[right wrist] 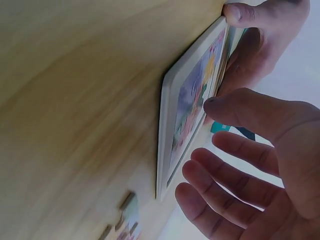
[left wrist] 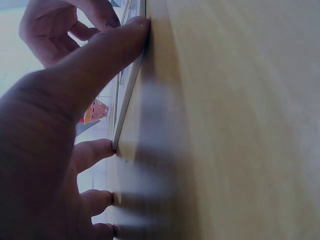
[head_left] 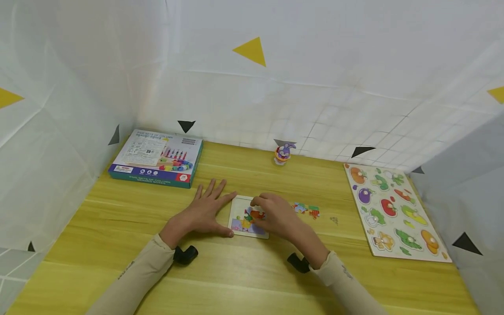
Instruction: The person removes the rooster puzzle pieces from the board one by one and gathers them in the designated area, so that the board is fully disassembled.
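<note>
A small puzzle tray (head_left: 241, 205) with a pale rim lies on the table, its lower part filled with joined picture pieces (head_left: 247, 223). My left hand (head_left: 202, 214) is spread flat at the tray's left side, thumb and index finger touching its edge near two corners. Over the tray's right half is my right hand (head_left: 279, 216). In the right wrist view its thumb (right wrist: 240, 110) touches the puzzle picture, while the other fingers are loosely bent and apart from the thumb. No piece shows between them. Loose puzzle pieces (head_left: 309, 209) lie just right of that hand.
A boxed bead toy (head_left: 157, 157) lies at the back left. A purple rabbit figure (head_left: 283, 154) stands near the back wall. To the right lies a vegetable peg board (head_left: 397, 214). A small greyish item (head_left: 334, 220) sits past the loose pieces.
</note>
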A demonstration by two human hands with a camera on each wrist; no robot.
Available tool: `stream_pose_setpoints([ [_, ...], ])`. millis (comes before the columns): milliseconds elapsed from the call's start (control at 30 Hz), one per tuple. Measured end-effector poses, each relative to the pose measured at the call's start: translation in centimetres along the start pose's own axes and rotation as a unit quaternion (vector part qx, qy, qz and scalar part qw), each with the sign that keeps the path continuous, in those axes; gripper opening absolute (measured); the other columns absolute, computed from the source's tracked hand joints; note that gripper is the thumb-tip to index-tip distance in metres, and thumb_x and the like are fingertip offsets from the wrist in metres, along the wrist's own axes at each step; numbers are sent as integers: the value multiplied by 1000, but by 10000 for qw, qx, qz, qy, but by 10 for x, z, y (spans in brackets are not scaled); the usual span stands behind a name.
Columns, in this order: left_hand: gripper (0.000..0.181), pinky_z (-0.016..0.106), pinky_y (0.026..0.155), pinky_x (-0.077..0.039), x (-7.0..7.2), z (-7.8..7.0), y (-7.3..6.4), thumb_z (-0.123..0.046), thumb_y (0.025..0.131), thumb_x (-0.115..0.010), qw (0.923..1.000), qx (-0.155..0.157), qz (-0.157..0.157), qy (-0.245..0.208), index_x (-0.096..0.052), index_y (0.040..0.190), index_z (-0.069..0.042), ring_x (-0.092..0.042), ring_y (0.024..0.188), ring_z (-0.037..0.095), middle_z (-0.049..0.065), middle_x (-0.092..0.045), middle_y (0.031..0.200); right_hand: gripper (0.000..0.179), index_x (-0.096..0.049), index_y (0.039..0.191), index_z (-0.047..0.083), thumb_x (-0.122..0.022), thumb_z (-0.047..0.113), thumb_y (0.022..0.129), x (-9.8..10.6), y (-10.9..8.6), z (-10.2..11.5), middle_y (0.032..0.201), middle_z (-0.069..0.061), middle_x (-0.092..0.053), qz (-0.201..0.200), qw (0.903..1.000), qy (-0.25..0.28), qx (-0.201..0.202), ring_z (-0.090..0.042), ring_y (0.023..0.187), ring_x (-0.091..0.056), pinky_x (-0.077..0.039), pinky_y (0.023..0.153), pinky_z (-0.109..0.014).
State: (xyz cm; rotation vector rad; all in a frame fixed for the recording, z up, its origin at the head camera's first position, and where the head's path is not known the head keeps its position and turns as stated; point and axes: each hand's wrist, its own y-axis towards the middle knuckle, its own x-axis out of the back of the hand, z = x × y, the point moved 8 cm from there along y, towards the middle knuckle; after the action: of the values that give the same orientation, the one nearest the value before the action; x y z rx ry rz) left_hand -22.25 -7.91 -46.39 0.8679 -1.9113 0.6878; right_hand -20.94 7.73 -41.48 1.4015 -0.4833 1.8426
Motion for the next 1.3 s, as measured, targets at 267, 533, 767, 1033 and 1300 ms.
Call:
stream_pose_setpoints([
  [267,110,70,113,3,0,0,0,-74,73,-72,10000,-54,-31,48,-29,160,-22,6,149,46,19,-2,166,33,-73,106,6,-85,14,77,-10,6,6,97,-5,-68,172,9996,200,73,-15,79,-57,-52,69,-32],
  [533,110,70,113,3,1,0,0,-73,74,-72,10000,-35,-29,49,-30,160,-21,5,149,46,19,-3,166,29,-73,105,8,-84,15,79,-14,9,7,94,-3,-65,298,9995,82,-23,-11,74,-52,-47,63,-27],
  [767,109,69,113,3,1,-2,-1,-72,74,-74,10000,-45,-25,53,-29,160,-21,5,149,45,19,-3,166,29,-73,105,11,-83,15,79,-13,9,7,94,-2,-60,293,9995,-13,-90,-11,72,-49,-44,60,-28],
  [1033,109,71,112,1,1,-1,-1,-72,74,-73,9999,-59,-51,74,-30,159,-20,3,149,47,20,-4,166,30,-73,106,11,-85,19,80,-14,7,8,98,-5,-58,403,9989,108,-213,-11,72,-48,-43,59,-26],
  [1300,109,70,112,1,1,-1,-1,-72,74,-73,9999,-73,-61,37,-30,159,-20,4,149,46,20,-4,166,35,-69,105,9,-87,20,77,-13,7,9,96,-4,-57,368,9991,25,-231,-10,71,-48,-44,60,-26],
])
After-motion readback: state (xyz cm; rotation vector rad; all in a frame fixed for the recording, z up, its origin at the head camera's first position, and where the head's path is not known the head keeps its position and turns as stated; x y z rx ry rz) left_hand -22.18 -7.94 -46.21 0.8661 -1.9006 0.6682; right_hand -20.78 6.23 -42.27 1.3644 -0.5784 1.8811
